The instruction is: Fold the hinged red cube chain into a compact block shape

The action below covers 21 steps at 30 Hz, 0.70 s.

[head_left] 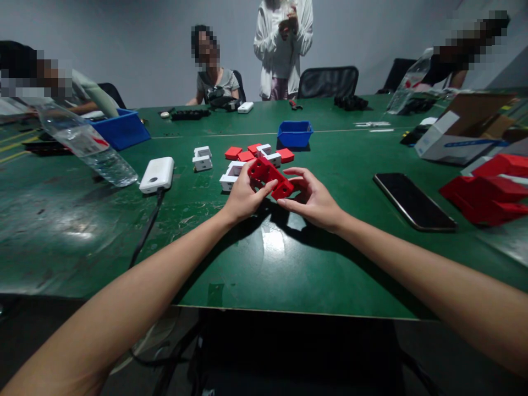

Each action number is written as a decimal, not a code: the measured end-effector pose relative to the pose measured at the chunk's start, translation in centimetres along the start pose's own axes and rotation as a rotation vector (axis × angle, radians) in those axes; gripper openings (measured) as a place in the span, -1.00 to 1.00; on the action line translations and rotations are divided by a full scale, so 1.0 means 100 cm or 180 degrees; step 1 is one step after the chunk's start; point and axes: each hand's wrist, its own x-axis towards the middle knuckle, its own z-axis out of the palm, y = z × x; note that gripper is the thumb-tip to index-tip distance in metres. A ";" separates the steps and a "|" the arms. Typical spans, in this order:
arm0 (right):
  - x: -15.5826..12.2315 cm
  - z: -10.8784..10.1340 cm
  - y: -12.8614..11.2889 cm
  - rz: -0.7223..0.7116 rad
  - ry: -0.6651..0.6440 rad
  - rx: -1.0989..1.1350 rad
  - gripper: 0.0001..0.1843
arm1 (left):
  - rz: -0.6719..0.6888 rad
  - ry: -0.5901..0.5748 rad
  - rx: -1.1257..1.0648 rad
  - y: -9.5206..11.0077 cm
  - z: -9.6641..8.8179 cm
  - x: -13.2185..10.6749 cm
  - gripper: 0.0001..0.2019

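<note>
My left hand [244, 197] grips a red plastic bracket [270, 177] with square-cut ends and small holes, thumb across its near side. The bracket is tilted, held above the table. My right hand [313, 199] curves around its right end, thumb below and fingers above; the exact contact is partly hidden. Just behind lie white U-shaped blocks: one [231, 175] beside my left hand, another [202, 158] farther left, and a third white piece [270, 156] among several red blocks [285, 155].
A blue bin [295, 133] stands behind the parts. Left are a white power bank [157, 174] with a black cable and a water bottle [88, 144]. Right are a phone [413, 201], red parts [484, 199] and an open carton [445, 132]. Other people are around the green table [330, 275].
</note>
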 end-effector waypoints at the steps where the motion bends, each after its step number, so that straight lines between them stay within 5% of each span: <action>1: 0.000 0.000 0.000 -0.0052 0.0117 -0.0130 -0.28 | 0.0004 0.0051 0.0059 0.000 -0.001 0.000 -0.45; 8: 0.003 -0.003 0.001 -0.0458 0.0695 -0.0442 -0.24 | -0.0250 0.0149 0.0803 0.007 -0.008 -0.001 -0.57; 21: 0.004 -0.008 0.004 -0.0683 0.0512 -0.0574 -0.22 | -0.0817 0.0357 0.1045 0.020 -0.004 -0.006 -0.48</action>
